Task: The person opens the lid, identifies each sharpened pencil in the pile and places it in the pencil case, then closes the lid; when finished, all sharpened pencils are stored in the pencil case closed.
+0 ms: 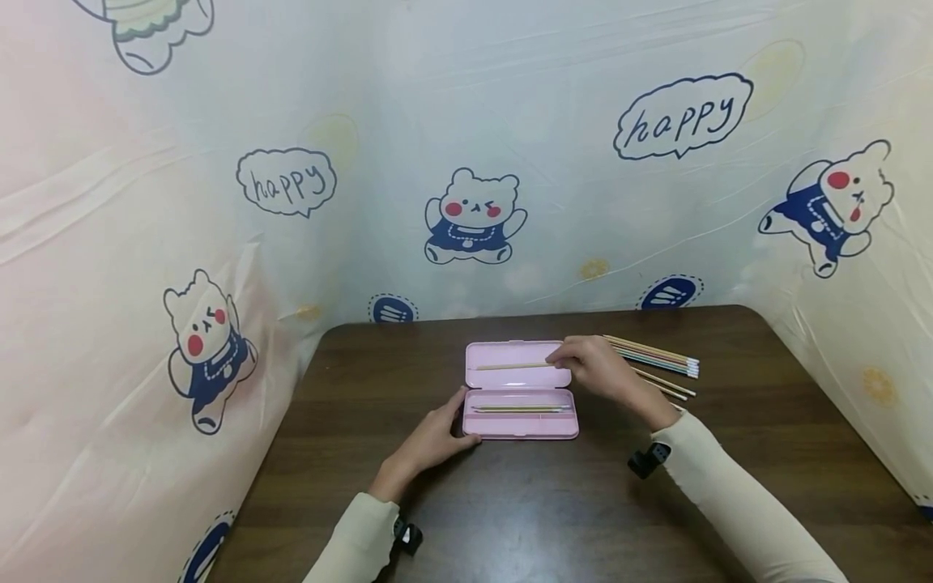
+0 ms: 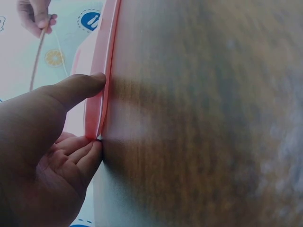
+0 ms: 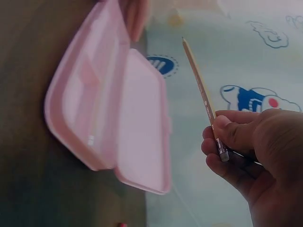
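Observation:
A pink pencil case [image 1: 521, 436] lies open on the table with its lid [image 1: 477, 352] tipped back, away from the person. Several pencils [image 1: 510, 410] lie lengthwise inside the near half. At the case's left end is my left hand [image 1: 433, 436]; its thumb presses the near wall and its fingers meet the end, holding the corner between them. Over the lid, my right hand [image 1: 601, 368] pinches a light wooden pencil [image 3: 201, 87] near its capped end. That pencil's sharpened tip points left in the head view, and it hangs apart from the case.
Right of the case, a group of pencils [image 1: 656, 356] with white ends lies on the dark wooden table [image 1: 525, 510]. A few loose pencils [image 1: 666, 383] lie nearer, partly behind the right forearm. A printed cloth [image 1: 568, 219] surrounds the table's back and sides.

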`<state>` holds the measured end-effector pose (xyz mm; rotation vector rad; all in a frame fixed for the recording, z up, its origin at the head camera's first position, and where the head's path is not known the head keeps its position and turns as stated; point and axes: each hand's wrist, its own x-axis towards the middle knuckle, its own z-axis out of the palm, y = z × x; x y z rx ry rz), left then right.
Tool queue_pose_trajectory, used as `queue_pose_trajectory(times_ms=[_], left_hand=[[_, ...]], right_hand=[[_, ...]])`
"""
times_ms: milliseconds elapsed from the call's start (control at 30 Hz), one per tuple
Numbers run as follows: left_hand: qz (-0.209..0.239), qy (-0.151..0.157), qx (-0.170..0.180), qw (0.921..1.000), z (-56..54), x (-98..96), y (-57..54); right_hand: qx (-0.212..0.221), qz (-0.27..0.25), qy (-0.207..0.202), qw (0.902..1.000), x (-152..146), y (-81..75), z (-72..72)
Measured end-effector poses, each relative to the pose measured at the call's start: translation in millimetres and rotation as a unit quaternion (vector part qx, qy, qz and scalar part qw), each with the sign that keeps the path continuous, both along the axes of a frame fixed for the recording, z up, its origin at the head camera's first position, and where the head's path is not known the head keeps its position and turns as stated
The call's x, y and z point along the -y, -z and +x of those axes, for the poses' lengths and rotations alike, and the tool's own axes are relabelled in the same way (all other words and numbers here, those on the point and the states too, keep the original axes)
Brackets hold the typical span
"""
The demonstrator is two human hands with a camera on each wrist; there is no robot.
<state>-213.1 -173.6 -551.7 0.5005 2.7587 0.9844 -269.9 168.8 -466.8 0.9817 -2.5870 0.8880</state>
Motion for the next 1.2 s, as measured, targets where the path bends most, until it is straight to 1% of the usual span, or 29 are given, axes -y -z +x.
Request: queue_pose_trajectory(times_ms=[133,333,433,667,767,867,967,1033,1200], left_hand=[[-0.001,-0.003,0.002,1.0000,-0.4,-0.6,-0.3],[0.002,-0.004,0.010,0.9999,0.7,0.1,-1.1],[-0.001,-0.005,0.013,0.9999,0.8,0.3,-0.5],[-0.007,-0.004,0.010,0.9999,-0.2,-0.2,1.2],[-0.007,-0.002,0.007,0.9999,-0.6,-0.3,1.1],[-0.008,-0.004,0.011,0.9999,-0.3,0.0,0.7],[-0.007,-0.007,0.015,0.9998,0.2,0.3,-0.2],[-0.006,-0.008,0.016,0.9998,0.8,0.5,-0.9],[-0.002,-0.006,0.014,0.9999,2.1,-0.2,-2.0]], right_hand=[[0.001,0.006,-0.004,1.0000,2,12.9,1.9],[0.030,0.031,0.000,0.9991,3,33.8,3.7],[0.037,0.041,0.000,0.9985,3,42.8,4.3],[0.061,0.074,0.010,0.9953,4,56.7,5.5],[0.049,0.100,0.019,0.9936,5,60.7,6.5],[0.015,0.125,0.016,0.9919,7,63.6,7.8],[-0.021,0.149,0.005,0.9885,9,65.1,9.9],[-0.039,0.161,-0.002,0.9862,11,65.7,11.2],[-0.055,0.176,-0.007,0.9828,13,65.2,13.5]])
